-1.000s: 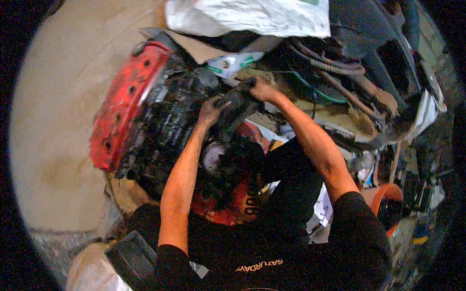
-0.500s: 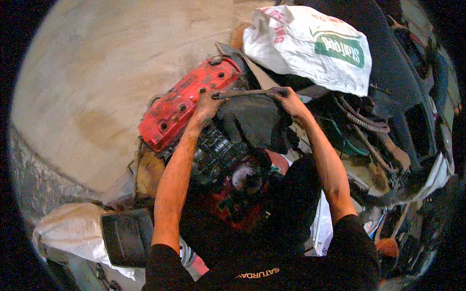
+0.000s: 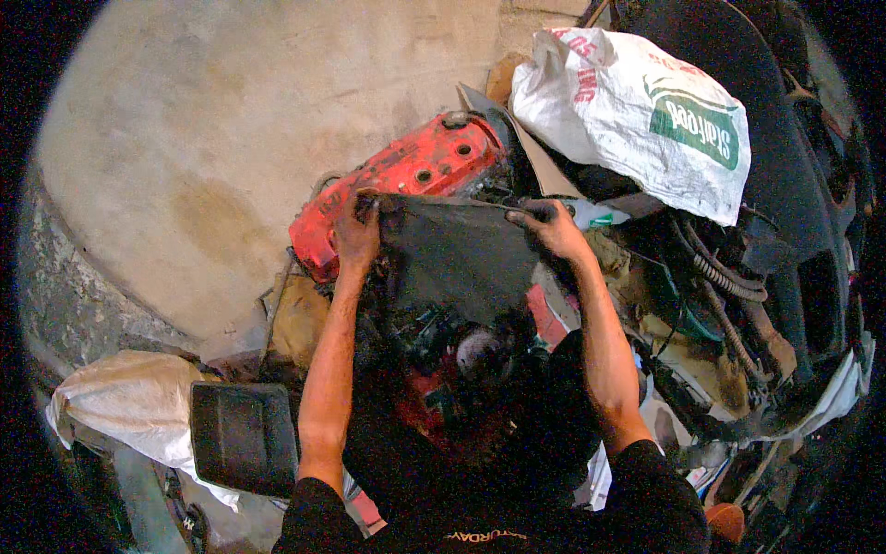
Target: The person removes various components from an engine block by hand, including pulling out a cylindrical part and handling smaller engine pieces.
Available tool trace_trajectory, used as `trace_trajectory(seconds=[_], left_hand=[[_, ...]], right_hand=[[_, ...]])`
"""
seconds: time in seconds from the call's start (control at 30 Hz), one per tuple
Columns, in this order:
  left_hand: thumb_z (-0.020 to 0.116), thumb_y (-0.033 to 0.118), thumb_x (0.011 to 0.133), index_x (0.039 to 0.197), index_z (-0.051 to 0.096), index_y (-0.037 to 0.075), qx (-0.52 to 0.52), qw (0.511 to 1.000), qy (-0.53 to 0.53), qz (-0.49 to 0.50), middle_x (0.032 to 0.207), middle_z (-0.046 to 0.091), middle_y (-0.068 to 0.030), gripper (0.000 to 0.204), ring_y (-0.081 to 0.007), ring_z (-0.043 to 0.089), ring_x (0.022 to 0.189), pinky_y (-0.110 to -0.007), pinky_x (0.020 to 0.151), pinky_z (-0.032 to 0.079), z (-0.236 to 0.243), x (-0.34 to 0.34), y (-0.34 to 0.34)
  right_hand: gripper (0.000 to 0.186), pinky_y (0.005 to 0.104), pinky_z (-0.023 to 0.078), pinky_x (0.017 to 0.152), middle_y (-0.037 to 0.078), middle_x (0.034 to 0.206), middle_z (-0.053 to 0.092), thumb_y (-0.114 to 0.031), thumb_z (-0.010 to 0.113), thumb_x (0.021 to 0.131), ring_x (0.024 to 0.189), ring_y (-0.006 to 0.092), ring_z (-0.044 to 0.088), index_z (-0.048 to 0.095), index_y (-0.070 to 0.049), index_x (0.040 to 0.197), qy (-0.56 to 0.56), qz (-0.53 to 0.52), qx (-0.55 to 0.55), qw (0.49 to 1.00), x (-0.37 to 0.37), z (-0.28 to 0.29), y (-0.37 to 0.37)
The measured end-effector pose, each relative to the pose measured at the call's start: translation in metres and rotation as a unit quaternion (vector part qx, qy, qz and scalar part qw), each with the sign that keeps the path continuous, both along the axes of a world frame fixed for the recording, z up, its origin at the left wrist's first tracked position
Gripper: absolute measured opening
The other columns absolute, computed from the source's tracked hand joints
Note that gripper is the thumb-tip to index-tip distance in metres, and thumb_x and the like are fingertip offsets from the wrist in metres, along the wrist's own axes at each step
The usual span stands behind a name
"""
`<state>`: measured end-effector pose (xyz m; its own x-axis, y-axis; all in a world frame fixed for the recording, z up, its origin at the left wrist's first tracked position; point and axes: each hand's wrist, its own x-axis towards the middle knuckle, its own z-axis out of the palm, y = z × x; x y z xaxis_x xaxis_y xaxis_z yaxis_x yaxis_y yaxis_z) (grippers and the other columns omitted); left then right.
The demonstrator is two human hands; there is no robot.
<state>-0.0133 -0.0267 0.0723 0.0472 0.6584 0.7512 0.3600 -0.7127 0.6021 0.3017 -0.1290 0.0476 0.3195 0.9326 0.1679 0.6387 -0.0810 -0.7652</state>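
Note:
A dark grey cloth [image 3: 457,254] hangs stretched between my two hands, its upper edge pulled nearly straight. My left hand [image 3: 358,229] pinches the cloth's upper left corner, in front of a red engine valve cover [image 3: 425,152]. At the opposite corner my right hand [image 3: 552,229] grips the edge between thumb and fingers. Behind the cloth, part of the valve cover is hidden. Below its lower edge show dark engine parts and a round grey metal piece [image 3: 484,353], dim and partly in shadow.
A white woven sack [image 3: 637,120] lies at the far right, over dark car parts. Corrugated hoses [image 3: 729,272] run beneath it. To the near left stand a black plastic bin [image 3: 242,434] and a pale sack [image 3: 129,406]. Concrete floor [image 3: 231,138] spreads at the far left.
My hands have spread slightly and pulled the cloth from a bunched, rolled top edge into a flatter sheet. The view has shifted, so the surroundings sit lower and further right.

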Motion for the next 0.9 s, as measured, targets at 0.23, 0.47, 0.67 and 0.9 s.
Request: trace_trajectory(seconds=[0.23, 0.47, 0.67, 0.9], left_hand=[[0.059, 0.014, 0.085, 0.095, 0.057, 0.003, -0.116, 0.990, 0.078, -0.005, 0.085, 0.064, -0.0129, 0.015, -0.0225, 0.062, 0.076, -0.033, 0.067, 0.048, -0.028, 0.024, -0.014], [0.060, 0.016, 0.086, 0.101, 0.056, 0.004, -0.166, 0.963, 0.027, -0.209, 0.092, 0.062, -0.0085, 0.019, -0.0158, 0.057, 0.086, -0.031, 0.080, 0.044, -0.033, 0.051, -0.045], [0.071, 0.014, 0.076, 0.104, 0.053, 0.006, -0.134, 0.974, 0.070, -0.170, 0.100, 0.061, -0.0080, 0.034, -0.0203, 0.059, 0.097, -0.034, 0.087, 0.044, -0.033, 0.066, -0.059], [0.068, 0.011, 0.079, 0.099, 0.058, 0.004, -0.198, 0.950, -0.025, -0.241, 0.099, 0.063, -0.0054, 0.024, -0.0159, 0.057, 0.098, -0.031, 0.089, 0.043, -0.029, 0.034, -0.033]], right_hand=[[0.028, 0.0322, 0.045, 0.084, 0.010, 0.096, 0.066, -0.023, 0.062, 0.084, 0.088, 0.0211, 0.060, 0.061, 0.000, 0.101, 0.201, 0.052, 0.077, 0.975, -0.042, 0.022, -0.016], [0.019, 0.0344, 0.047, 0.081, 0.008, 0.096, 0.066, -0.009, 0.056, 0.085, 0.088, 0.0209, 0.061, 0.062, -0.002, 0.101, 0.240, 0.060, -0.031, 0.968, -0.085, 0.035, -0.016], [0.029, 0.0311, 0.045, 0.086, 0.010, 0.097, 0.065, 0.001, 0.051, 0.080, 0.092, 0.0193, 0.059, 0.060, -0.001, 0.107, 0.154, 0.150, 0.061, 0.975, -0.081, 0.010, -0.004], [0.066, 0.0328, 0.035, 0.099, 0.014, 0.123, 0.051, -0.004, 0.067, 0.074, 0.114, 0.0206, 0.048, 0.038, -0.006, 0.133, 0.057, 0.156, 0.120, 0.979, -0.082, 0.011, 0.000]])
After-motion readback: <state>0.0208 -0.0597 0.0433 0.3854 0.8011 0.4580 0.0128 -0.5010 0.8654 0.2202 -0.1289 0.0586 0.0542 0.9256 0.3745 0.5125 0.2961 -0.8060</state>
